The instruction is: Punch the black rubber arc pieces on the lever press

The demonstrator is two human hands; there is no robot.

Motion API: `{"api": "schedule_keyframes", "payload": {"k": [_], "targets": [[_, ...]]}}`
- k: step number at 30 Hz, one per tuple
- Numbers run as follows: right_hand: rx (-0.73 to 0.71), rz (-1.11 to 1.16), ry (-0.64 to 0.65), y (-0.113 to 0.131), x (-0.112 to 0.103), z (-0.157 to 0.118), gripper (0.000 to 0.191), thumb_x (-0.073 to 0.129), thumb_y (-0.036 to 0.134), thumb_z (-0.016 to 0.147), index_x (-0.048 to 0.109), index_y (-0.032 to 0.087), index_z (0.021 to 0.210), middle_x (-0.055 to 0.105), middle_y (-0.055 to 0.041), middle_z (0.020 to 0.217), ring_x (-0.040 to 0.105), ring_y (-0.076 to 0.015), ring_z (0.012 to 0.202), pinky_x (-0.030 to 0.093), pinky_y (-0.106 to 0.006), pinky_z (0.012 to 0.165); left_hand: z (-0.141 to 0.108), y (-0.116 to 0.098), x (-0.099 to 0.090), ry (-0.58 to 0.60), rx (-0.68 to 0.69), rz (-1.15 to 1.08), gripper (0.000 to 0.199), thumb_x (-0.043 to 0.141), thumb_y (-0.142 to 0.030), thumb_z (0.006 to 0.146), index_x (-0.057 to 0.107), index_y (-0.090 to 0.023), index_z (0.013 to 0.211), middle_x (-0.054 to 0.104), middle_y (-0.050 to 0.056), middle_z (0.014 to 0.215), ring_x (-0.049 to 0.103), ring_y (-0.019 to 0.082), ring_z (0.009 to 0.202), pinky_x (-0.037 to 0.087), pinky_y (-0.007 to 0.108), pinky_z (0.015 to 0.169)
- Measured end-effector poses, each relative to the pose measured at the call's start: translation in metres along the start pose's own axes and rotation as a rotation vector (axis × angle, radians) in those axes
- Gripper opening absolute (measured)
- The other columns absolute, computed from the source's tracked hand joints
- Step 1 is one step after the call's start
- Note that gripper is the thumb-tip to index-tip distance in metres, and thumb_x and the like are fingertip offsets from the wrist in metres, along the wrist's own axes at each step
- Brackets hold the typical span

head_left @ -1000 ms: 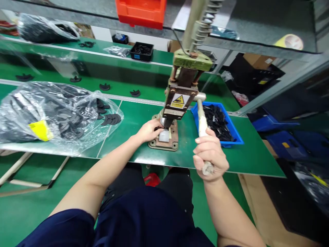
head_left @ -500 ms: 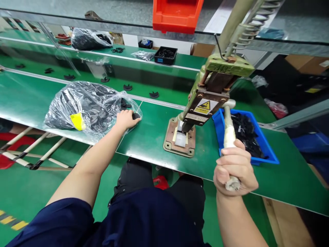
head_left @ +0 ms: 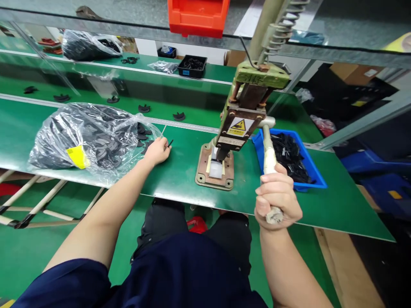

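My left hand (head_left: 158, 151) is closed on a small black plastic part (head_left: 170, 143), mostly hidden by the fingers. It is beside the mouth of a clear plastic bag (head_left: 96, 139) full of curved black parts. My right hand (head_left: 278, 197) wraps round the taped lever handle (head_left: 269, 160) of a hand press (head_left: 245, 113). The press ram (head_left: 222, 153) sits low over a pale block (head_left: 216, 169) on the base plate (head_left: 201, 176); whether they touch I cannot tell.
Right of the press stands a blue bin (head_left: 316, 173) with black parts. Curved black pieces (head_left: 179, 116) lie spaced along the strip behind the bench. A red bin (head_left: 198, 19) hangs from the shelf above. A black tray (head_left: 192, 73) stands farther back.
My left hand has come out of the bag's mouth onto the bench side, holding the black part. My right hand keeps its grip on the lever. The view has shifted to the right.
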State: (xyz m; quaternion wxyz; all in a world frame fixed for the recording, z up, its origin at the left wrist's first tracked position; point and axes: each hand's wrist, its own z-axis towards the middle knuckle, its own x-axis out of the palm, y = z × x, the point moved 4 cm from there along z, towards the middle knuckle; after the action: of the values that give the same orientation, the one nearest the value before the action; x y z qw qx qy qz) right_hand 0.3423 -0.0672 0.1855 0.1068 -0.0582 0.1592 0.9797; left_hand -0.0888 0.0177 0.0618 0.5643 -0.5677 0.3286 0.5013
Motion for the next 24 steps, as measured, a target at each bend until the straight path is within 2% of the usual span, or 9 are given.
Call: {"api": "schedule_keyframes", "payload": {"k": [3, 7, 12, 15, 17, 20, 24], "targets": [[0.009, -0.004, 0.002, 0.001, 0.001, 0.000, 0.015, 0.068, 0.028, 0.085, 0.060, 0.028, 0.072, 0.068, 0.0079, 0.073, 0.073, -0.0161, 0.090, 0.055, -0.056, 0.116, -0.005, -0.018, 0.003, -0.007, 0.018, -0.121, 0.015, 0.056, -0.035, 0.098, 0.050, -0.026, 0.087, 0.071, 0.010, 0.095, 0.070, 0.028, 0.095, 0.052, 0.038, 0.085], [0.007, -0.002, -0.021, 0.002, 0.002, -0.001, 0.018, 0.067, 0.030, 0.088, 0.059, 0.027, 0.073, 0.066, 0.0076, 0.072, 0.072, -0.0152, 0.090, 0.054, -0.057, 0.116, -0.016, -0.048, 0.022, 0.101, 0.000, -0.460, 0.030, 0.060, -0.042, 0.096, 0.042, -0.027, 0.077, 0.068, 0.002, 0.077, 0.069, 0.022, 0.079, 0.050, 0.032, 0.072], [0.004, -0.011, -0.019, 0.002, 0.002, -0.001, 0.023, 0.067, 0.032, 0.090, 0.057, 0.026, 0.070, 0.065, 0.0077, 0.072, 0.073, -0.0147, 0.090, 0.055, -0.057, 0.116, -0.031, -0.095, 0.046, 0.247, 0.012, -0.786, 0.034, 0.077, -0.052, 0.086, 0.060, -0.023, 0.083, 0.064, 0.000, 0.073, 0.060, 0.016, 0.065, 0.045, 0.028, 0.062], [-0.009, -0.018, -0.011, 0.003, 0.002, -0.001, 0.024, 0.066, 0.033, 0.091, 0.058, 0.025, 0.071, 0.064, 0.0075, 0.073, 0.073, -0.0131, 0.093, 0.052, -0.056, 0.118, -0.033, -0.120, 0.049, 0.259, -0.057, -1.028, 0.043, 0.084, -0.056, 0.081, 0.061, -0.020, 0.084, 0.066, 0.000, 0.072, 0.060, 0.013, 0.061, 0.047, 0.027, 0.061], [-0.014, -0.009, -0.009, 0.004, 0.002, 0.000, 0.023, 0.066, 0.032, 0.091, 0.059, 0.025, 0.071, 0.065, 0.0073, 0.073, 0.073, -0.0127, 0.094, 0.052, -0.056, 0.117, -0.031, -0.134, 0.048, 0.260, -0.126, -1.151, 0.047, 0.092, -0.051, 0.074, 0.059, -0.020, 0.088, 0.065, -0.002, 0.069, 0.060, 0.011, 0.058, 0.049, 0.025, 0.059], [-0.009, 0.014, -0.015, 0.004, 0.002, 0.000, 0.020, 0.069, 0.029, 0.090, 0.060, 0.024, 0.072, 0.066, 0.0070, 0.073, 0.072, -0.0134, 0.093, 0.053, -0.055, 0.116, -0.025, -0.152, 0.046, 0.338, -0.154, -1.215, 0.046, 0.096, -0.042, 0.073, 0.062, -0.017, 0.093, 0.068, -0.001, 0.070, 0.061, 0.010, 0.055, 0.051, 0.024, 0.058], [-0.013, 0.013, -0.006, 0.003, 0.002, 0.000, 0.018, 0.069, 0.028, 0.090, 0.061, 0.025, 0.074, 0.067, 0.0068, 0.074, 0.073, -0.0137, 0.093, 0.054, -0.055, 0.116, -0.016, -0.166, 0.044, 0.390, -0.168, -1.157, 0.035, 0.093, -0.034, 0.079, 0.065, -0.015, 0.086, 0.069, 0.000, 0.068, 0.060, 0.008, 0.049, 0.047, 0.021, 0.052]]}}
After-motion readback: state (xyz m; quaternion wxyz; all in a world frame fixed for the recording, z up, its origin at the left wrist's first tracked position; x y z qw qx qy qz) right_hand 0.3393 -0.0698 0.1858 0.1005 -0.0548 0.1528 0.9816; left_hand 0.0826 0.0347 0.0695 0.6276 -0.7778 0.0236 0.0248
